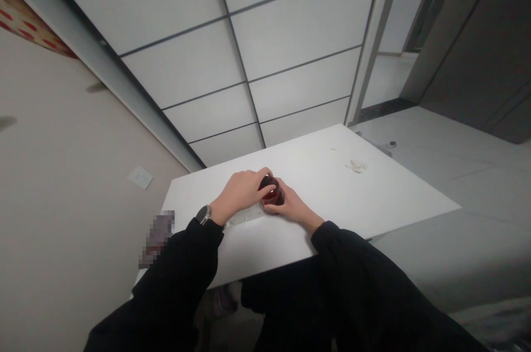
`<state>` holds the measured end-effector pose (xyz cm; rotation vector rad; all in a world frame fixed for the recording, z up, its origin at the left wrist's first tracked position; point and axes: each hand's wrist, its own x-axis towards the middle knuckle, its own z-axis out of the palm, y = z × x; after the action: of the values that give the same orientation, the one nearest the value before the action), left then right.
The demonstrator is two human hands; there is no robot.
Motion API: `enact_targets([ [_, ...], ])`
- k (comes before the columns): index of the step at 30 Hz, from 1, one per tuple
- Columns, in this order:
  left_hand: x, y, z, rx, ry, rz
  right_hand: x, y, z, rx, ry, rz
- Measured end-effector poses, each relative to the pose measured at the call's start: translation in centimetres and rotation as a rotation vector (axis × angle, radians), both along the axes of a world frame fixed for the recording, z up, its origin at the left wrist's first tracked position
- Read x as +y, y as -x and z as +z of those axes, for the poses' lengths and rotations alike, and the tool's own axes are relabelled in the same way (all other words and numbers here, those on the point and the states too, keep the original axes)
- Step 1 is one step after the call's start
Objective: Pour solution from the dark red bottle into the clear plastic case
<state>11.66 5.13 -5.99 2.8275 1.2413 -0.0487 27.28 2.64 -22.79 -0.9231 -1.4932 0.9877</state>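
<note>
A small jar (271,195) with dark red contents and a dark top is on the white table (315,191), between both hands. My left hand (241,190) comes from the left, with its fingers and thumb closed around the jar's top. Around the lower side of the jar curls my right hand (295,207), thumb at the near side and fingers at the far side. Below my left wrist lies a clear, flat plastic item (246,216), partly covered by that hand. A watch (203,214) sits on my left wrist.
A crumpled whitish scrap (355,166) lies toward the table's right side. A blurred-out item (157,238) is at the left edge. A paneled sliding door (298,64) stands behind the table, with a wall socket (141,178) at left.
</note>
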Motion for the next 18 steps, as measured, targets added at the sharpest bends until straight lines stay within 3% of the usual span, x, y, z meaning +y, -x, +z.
enact_targets([
  [4, 0.1, 0.9, 0.5, -0.001, 0.003, 0.000, 0.1, 0.0, -0.2, 0.010, -0.005, -0.003],
  [11, 1.5, -0.7, 2.0, -0.140, 0.021, 0.004, 0.0, 0.0, -0.6, -0.006, 0.005, -0.012],
  [14, 4.1, -0.9, 1.9, -0.145, 0.115, -0.025, -0.2, 0.0, -0.5, -0.020, 0.012, -0.018],
  [18, 9.3, -1.4, -0.4, -0.061, 0.226, -0.052, -0.5, -0.1, -0.3, -0.036, 0.019, -0.017],
])
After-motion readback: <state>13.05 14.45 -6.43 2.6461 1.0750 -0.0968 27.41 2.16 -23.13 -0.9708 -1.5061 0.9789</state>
